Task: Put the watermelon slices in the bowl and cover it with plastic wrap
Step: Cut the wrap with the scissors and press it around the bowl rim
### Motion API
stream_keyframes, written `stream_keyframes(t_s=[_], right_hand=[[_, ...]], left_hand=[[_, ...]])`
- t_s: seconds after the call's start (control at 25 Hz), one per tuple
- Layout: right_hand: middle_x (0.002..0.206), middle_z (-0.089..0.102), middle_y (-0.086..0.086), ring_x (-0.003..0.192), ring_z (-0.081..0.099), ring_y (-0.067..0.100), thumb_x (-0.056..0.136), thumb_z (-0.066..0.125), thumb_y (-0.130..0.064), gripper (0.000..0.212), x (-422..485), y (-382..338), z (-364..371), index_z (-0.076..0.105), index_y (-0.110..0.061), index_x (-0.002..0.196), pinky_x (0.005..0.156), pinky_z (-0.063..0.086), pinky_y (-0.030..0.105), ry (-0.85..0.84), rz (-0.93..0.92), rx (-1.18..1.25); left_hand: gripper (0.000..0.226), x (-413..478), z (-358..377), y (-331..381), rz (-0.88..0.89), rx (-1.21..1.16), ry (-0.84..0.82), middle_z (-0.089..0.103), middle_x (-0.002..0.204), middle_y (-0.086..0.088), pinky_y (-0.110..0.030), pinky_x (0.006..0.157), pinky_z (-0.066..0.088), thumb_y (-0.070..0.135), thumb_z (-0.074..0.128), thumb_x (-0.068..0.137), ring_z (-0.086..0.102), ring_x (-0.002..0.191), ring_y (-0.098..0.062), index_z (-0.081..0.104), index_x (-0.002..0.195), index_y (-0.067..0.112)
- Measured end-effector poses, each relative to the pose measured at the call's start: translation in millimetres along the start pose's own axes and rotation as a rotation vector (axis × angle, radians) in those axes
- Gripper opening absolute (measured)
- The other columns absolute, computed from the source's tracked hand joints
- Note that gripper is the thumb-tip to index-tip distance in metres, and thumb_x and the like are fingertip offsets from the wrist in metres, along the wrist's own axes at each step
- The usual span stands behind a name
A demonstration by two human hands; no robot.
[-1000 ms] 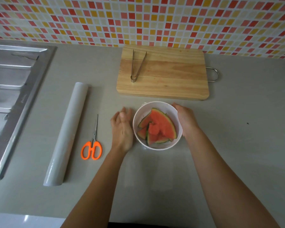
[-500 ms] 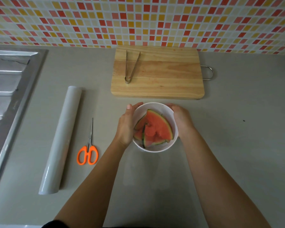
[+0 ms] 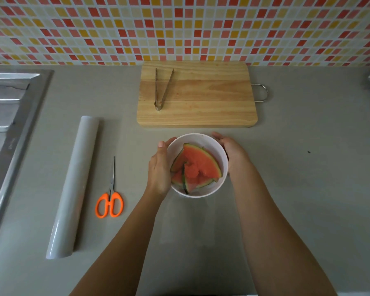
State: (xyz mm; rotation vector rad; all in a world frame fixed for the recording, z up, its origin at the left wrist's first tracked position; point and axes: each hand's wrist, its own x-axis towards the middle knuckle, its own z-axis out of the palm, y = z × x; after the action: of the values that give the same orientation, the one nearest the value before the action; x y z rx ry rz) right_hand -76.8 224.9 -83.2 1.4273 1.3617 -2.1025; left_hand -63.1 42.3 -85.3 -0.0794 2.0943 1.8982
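White plastic bowl [image 3: 219, 155] of watermelon slices [image 3: 195, 166] sits just before the cutting board [image 3: 201, 95], left hand [image 3: 159, 169] and right hand [image 3: 233, 152] cupping its sides with curled fingers, best steadied before wrapping.

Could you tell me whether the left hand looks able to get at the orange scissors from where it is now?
Probably yes: the left hand is on the bowl, and only bare counter separates it from the scissors.
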Motion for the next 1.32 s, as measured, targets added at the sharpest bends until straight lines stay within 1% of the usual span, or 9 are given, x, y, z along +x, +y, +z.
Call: stream_keyframes(t_s=[0.24,0.36,0.44,0.56,0.68,1.0,1.16,1.24,1.32], right_hand=[[0.049,0.049,-0.001,0.031,0.042,0.009,0.085,0.048,-0.004,0.027,-7.8,-1.2,-3.9,0.062,-0.025,0.092,0.037,0.039,0.014,0.089,-0.006,0.207],[0.088,0.065,0.006,0.063,0.056,0.012,0.088,0.05,-0.008,0.02,-15.3,0.0,-8.7,0.064,-0.011,0.102,0.058,0.048,0.02,0.487,-0.23,0.498],[0.087,0.062,0.003,0.068,0.054,0.006,0.09,0.047,-0.01,0.022,-24.0,-0.5,-18.2,0.061,-0.004,0.106,0.062,0.04,0.007,0.744,-0.558,0.484],[0.094,0.063,-0.013,0.092,0.061,0.003,0.097,0.035,-0.028,0.024,-44.7,17.3,-17.3,0.056,-0.024,0.109,0.079,0.039,0.006,0.35,-1.029,0.051],[0.128,0.054,-0.014,0.124,0.047,0.002,0.091,0.024,-0.06,0.05,-44.9,43.6,-13.2,0.046,-0.033,0.126,0.102,0.035,0.017,-0.123,-1.007,-0.332],[0.101,0.069,0.002,0.095,0.064,0.017,0.07,0.003,-0.083,0.093,-43.7,44.6,4.1,0.067,-0.022,0.101,0.087,0.051,0.036,0.136,-0.52,-0.253],[0.072,0.052,-0.008,0.074,0.053,0.014,0.086,0.005,-0.067,0.076,-45.8,39.6,-0.7,0.063,-0.019,0.091,0.07,0.035,0.026,0.283,-0.635,-0.546],[0.093,0.061,-0.005,0.097,0.056,0.017,0.086,0.008,-0.065,0.071,-39.0,32.4,-12.2,0.061,-0.021,0.102,0.076,0.032,0.019,0.238,-0.853,-0.672],[0.125,0.053,-0.015,0.115,0.045,-0.005,0.083,0.014,-0.071,0.068,-32.6,21.1,-16.4,0.053,-0.035,0.123,0.087,0.03,0.005,-0.004,-0.854,-0.61]], left_hand=[[0.048,-4.6,1.1,2.2,0.005,0.014,0.025,0.07,0.095,0.023,-0.007,0.071,0.047,0.052,0.018,0.096,0.062,0.095,0.006,0.064,0.104,0.046],[0.046,-5.7,2.9,1.2,0.004,-0.003,0.043,0.07,0.093,0.021,-0.006,0.07,0.047,0.046,0.017,0.101,0.062,0.093,0.009,0.063,0.108,0.04],[0.047,-5.4,2.9,-0.4,0.0,-0.003,0.055,0.068,0.098,0.017,-0.007,0.073,0.048,0.042,0.017,0.103,0.062,0.093,0.009,0.063,0.113,0.034],[0.049,-4.5,3.1,-1.5,-0.004,0.003,0.061,0.066,0.102,0.013,-0.007,0.076,0.048,0.039,0.016,0.104,0.061,0.093,0.011,0.061,0.118,0.03],[0.049,-6.0,4.1,-1.6,-0.006,-0.011,0.066,0.066,0.103,0.014,-0.006,0.074,0.047,0.039,0.016,0.104,0.061,0.093,0.011,0.061,0.119,0.029],[0.052,-6.7,9.7,-1.9,-0.09,-0.109,0.074,0.074,0.092,0.012,-0.016,0.073,0.053,0.043,0.017,0.102,0.067,0.089,0.0,0.069,0.104,0.033],[0.058,-7.5,0.9,-0.6,-0.122,-0.118,0.105,0.05,0.142,0.004,-0.026,0.107,0.034,0.052,0.011,0.1,0.044,0.13,-0.007,0.043,0.141,0.028],[0.057,-21.8,-3.2,-4.8,-0.098,-0.164,0.221,0.024,0.154,0.016,-0.009,0.1,0.02,0.055,0.01,0.098,0.02,0.136,0.005,0.023,0.149,0.032],[0.059,-44.4,4.2,-11.0,-0.089,-0.2,0.251,0.019,0.151,0.023,0.004,0.088,0.02,0.055,0.012,0.097,0.018,0.131,0.013,0.019,0.15,0.032]])
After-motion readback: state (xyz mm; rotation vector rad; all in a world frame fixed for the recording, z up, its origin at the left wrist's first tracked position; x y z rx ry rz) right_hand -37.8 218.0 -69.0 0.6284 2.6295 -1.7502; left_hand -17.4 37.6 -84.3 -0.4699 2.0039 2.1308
